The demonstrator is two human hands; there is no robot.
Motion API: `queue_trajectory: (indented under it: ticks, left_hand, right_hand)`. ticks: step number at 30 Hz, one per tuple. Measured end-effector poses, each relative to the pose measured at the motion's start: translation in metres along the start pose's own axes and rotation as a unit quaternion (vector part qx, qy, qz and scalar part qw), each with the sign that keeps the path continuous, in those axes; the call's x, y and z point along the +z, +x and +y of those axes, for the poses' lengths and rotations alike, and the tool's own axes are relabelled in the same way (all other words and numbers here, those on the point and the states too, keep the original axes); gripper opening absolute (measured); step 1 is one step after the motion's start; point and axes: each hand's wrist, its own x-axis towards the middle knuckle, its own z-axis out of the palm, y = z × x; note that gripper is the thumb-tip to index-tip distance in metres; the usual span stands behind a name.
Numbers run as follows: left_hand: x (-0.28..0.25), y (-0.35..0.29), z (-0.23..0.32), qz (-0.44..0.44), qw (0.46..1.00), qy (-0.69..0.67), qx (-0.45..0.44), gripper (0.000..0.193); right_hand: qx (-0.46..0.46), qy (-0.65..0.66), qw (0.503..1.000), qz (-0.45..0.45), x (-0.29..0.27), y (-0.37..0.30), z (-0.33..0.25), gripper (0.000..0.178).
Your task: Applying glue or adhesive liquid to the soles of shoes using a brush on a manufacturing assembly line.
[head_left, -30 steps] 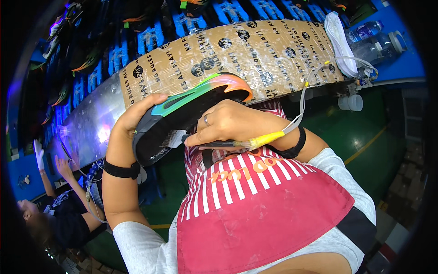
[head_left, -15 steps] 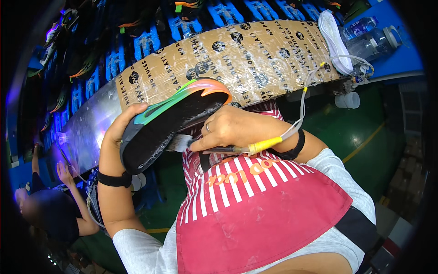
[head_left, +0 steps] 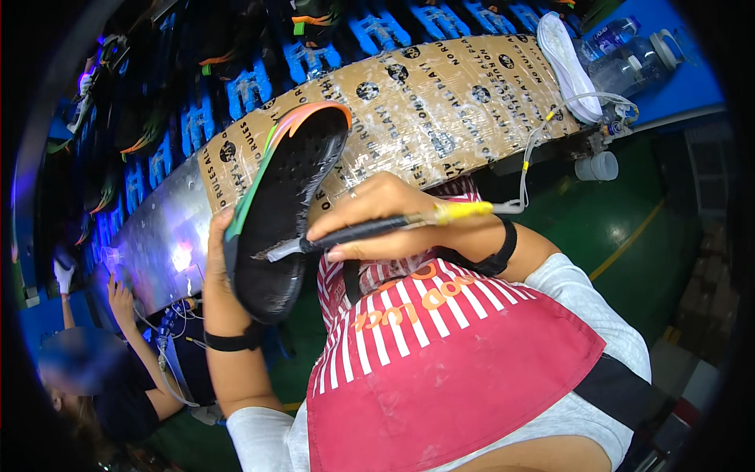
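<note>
A shoe sole (head_left: 287, 173) with a black inner face and a green and orange side wall is tilted up in front of me, its orange end pointing away. My left hand (head_left: 220, 248) grips it by the left edge near its lower end; most of those fingers are hidden behind it. In my right hand (head_left: 385, 208) is a brush (head_left: 362, 234) with a dark handle, held like a pen. The pale bristles touch the sole's black face, which looks wet near the lower end. From the yellow end of the handle runs a thin clear hose (head_left: 525, 169).
Printed cardboard (head_left: 425, 118) covers the bench ahead, beside bare metal (head_left: 169, 228). A white sole (head_left: 565, 67), clear bottles (head_left: 629, 71) and a small white cup (head_left: 596, 167) are at right. Blue racks (head_left: 311, 59) with shoes line the far side. A co-worker (head_left: 118, 377) is at left.
The sole has turned more upright, its orange end swinging left. My right hand has shifted, and the brush has moved from the sole's right edge onto its black face.
</note>
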Motion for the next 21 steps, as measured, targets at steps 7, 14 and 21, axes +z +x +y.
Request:
queue_trajectory:
  ticks: [7, 14, 21]
  left_hand:
    - [-0.045, 0.037, -0.035, -0.132, 0.991, -0.016, -0.006, 0.063]
    - [-0.011, 0.024, -0.035, -0.107, 0.994, -0.013, 0.018, 0.062]
    - [-0.04, 0.036, -0.039, -0.141, 0.989, -0.032, -0.036, 0.068]
  right_hand:
    - [0.215, 0.054, 0.973, 0.058, -0.013, 0.002, 0.016, 0.02]
    - [0.215, 0.065, 0.97, 0.089, -0.02, -0.001, 0.016, 0.019]
    - [0.149, -0.09, 0.954, 0.245, -0.033, -0.003, 0.029, 0.018]
